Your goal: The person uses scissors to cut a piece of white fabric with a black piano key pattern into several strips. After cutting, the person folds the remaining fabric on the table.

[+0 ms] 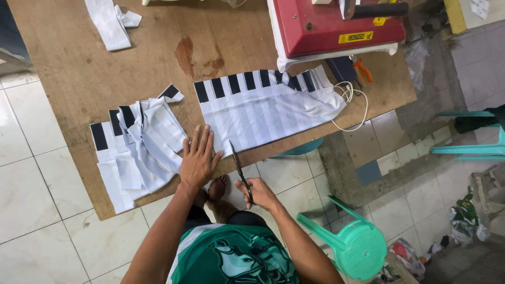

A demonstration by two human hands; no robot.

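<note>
- Head view: far left on the wooden table (79, 68), a loose white fabric scrap (110, 21) lies by itself.
- Nearer, a heap of cut strips (139, 147), white with black ends, sits just left of the left hand (197, 158).
- That hand lies flat, fingers spread, pressing the striped sheet (263, 108) at its near left corner.
- The right hand (258, 193) is closed around scissors (239, 168), blades at the sheet's near edge.
- Far right, a red press (336, 23) overlaps the sheet; a green stool (352, 244) stands on the floor.
</note>
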